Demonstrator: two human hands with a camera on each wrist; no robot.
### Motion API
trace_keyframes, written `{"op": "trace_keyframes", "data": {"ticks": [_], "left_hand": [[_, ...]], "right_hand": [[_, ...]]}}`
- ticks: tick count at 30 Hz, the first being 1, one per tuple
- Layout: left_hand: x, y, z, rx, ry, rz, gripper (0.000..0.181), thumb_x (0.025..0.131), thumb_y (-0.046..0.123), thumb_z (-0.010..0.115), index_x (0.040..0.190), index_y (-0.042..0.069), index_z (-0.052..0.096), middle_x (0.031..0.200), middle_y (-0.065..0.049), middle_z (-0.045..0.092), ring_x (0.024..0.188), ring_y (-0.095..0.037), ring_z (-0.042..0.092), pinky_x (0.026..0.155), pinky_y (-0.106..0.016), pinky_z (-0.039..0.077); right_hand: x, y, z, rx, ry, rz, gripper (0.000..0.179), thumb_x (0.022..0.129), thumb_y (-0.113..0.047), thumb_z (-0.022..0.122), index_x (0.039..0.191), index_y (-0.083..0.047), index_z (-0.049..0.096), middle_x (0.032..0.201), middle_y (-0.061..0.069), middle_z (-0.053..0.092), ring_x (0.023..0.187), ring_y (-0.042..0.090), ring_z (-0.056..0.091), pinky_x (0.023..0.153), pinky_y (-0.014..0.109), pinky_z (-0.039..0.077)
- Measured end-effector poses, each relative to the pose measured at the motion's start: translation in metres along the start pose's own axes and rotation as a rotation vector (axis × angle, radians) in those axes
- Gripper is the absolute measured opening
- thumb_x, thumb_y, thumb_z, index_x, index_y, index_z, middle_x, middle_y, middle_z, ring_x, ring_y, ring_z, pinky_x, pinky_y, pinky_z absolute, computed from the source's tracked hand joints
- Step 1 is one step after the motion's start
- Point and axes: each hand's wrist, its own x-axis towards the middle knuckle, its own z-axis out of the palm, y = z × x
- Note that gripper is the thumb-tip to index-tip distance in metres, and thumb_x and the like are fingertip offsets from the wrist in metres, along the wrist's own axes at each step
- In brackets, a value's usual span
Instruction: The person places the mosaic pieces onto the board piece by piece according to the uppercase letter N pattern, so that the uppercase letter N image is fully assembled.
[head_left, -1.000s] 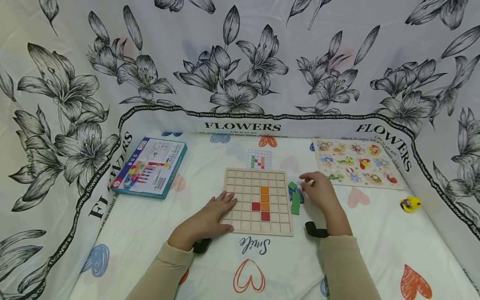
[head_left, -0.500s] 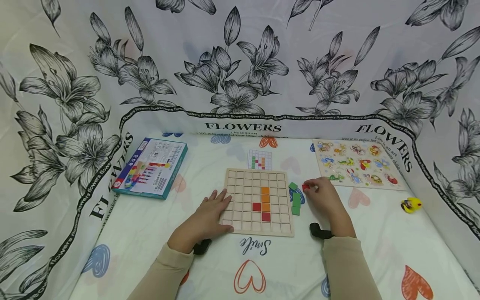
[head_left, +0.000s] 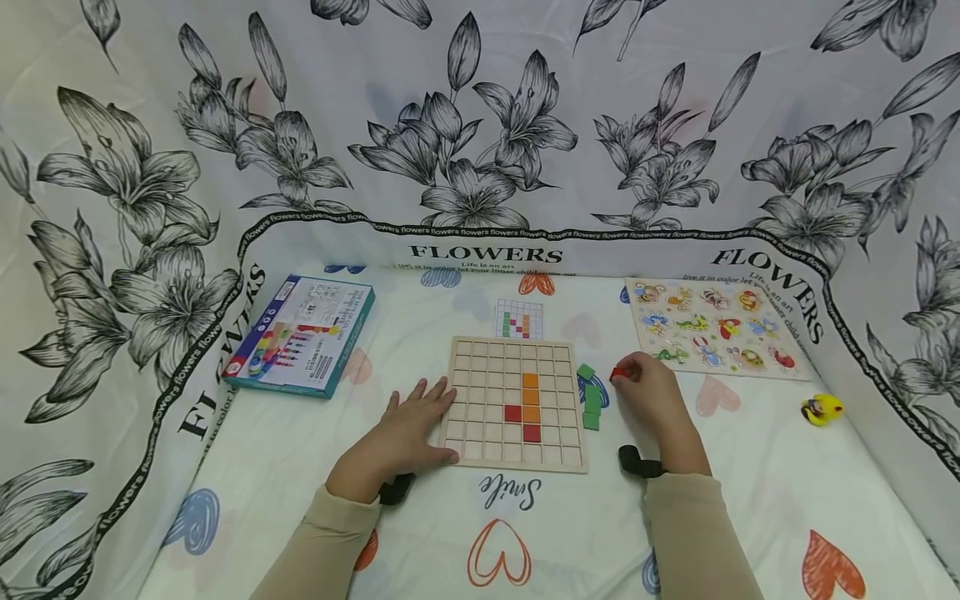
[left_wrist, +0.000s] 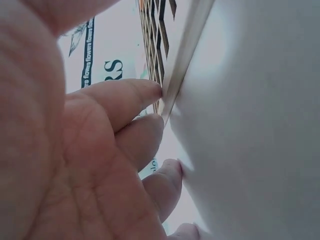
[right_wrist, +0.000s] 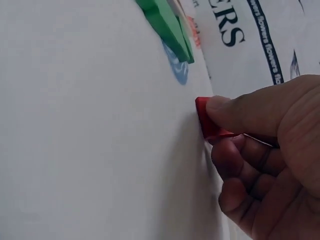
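A wooden grid board [head_left: 480,362] lies in the middle of the table, with several orange tiles [head_left: 530,397] in one column and red tiles [head_left: 532,433] at and beside its lower end. My left hand [head_left: 401,437] is spread at the board's left edge, fingertips touching its side in the left wrist view. To the right of the board, my right hand [head_left: 651,392] pinches a red tile [right_wrist: 205,119] between thumb and fingers, close over the cloth. Several green tiles [head_left: 592,398] lie between the board and that hand.
A pattern card [head_left: 519,318] lies behind the board. At the back left is a flat box [head_left: 300,335], at the back right an insect puzzle board [head_left: 716,325]. A yellow toy [head_left: 821,408] sits far right. Flowered cloth walls [head_left: 480,150] enclose the table.
My right hand has drawn back slightly toward me and now visibly holds a red tile. My left hand has slid a little left along the board's edge.
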Motion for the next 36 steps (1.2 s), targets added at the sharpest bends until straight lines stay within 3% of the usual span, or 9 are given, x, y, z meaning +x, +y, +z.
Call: {"op": "trace_keyframes", "data": {"ticks": [7, 14, 19, 23, 36], "left_hand": [[0.001, -0.002, 0.005, 0.018, -0.012, -0.01, 0.102, 0.088, 0.041, 0.091, 0.171, 0.014, 0.038, 0.182, -0.003, 0.026, 0.171, -0.039, 0.011, 0.132, -0.076, 0.004], [0.001, -0.003, 0.004, 0.008, -0.001, -0.002, 0.102, 0.088, 0.041, 0.092, 0.17, 0.014, 0.039, 0.181, -0.003, 0.026, 0.171, -0.039, 0.011, 0.132, -0.076, 0.004], [0.001, -0.002, 0.003, -0.001, -0.001, -0.012, 0.101, 0.088, 0.04, 0.092, 0.17, 0.014, 0.039, 0.181, -0.003, 0.027, 0.171, -0.039, 0.011, 0.133, -0.075, 0.004], [0.001, -0.001, 0.003, -0.003, -0.005, -0.011, 0.101, 0.088, 0.04, 0.091, 0.171, 0.014, 0.039, 0.182, -0.003, 0.026, 0.171, -0.039, 0.011, 0.133, -0.073, 0.004], [0.001, 0.0, 0.003, 0.009, 0.004, -0.005, 0.102, 0.087, 0.04, 0.092, 0.17, 0.014, 0.039, 0.182, -0.003, 0.027, 0.171, -0.039, 0.011, 0.133, -0.074, 0.004]], "right_hand": [[-0.008, -0.029, 0.014, 0.025, 0.051, -0.045, 0.015, 0.109, -0.017, 0.067, 0.12, -0.007, 0.068, 0.114, 0.015, 0.072, 0.103, 0.03, 0.065, 0.089, 0.041, 0.055], [-0.02, -0.093, 0.056, 0.044, -0.111, -0.26, 0.006, 0.106, -0.014, 0.071, 0.112, -0.014, 0.073, 0.104, 0.002, 0.076, 0.091, 0.02, 0.066, 0.085, 0.036, 0.059], [-0.022, -0.126, 0.082, -0.006, -0.209, -0.314, 0.005, 0.105, -0.014, 0.073, 0.107, -0.018, 0.074, 0.097, -0.002, 0.072, 0.09, 0.019, 0.062, 0.085, 0.036, 0.059], [-0.018, -0.132, 0.094, -0.028, -0.254, -0.309, 0.005, 0.105, -0.015, 0.074, 0.107, -0.019, 0.073, 0.096, -0.003, 0.071, 0.089, 0.019, 0.063, 0.086, 0.036, 0.059], [-0.019, -0.138, 0.102, -0.077, -0.266, -0.329, 0.003, 0.102, -0.016, 0.078, 0.105, -0.016, 0.077, 0.096, 0.0, 0.07, 0.09, 0.021, 0.063, 0.088, 0.037, 0.06]]}}
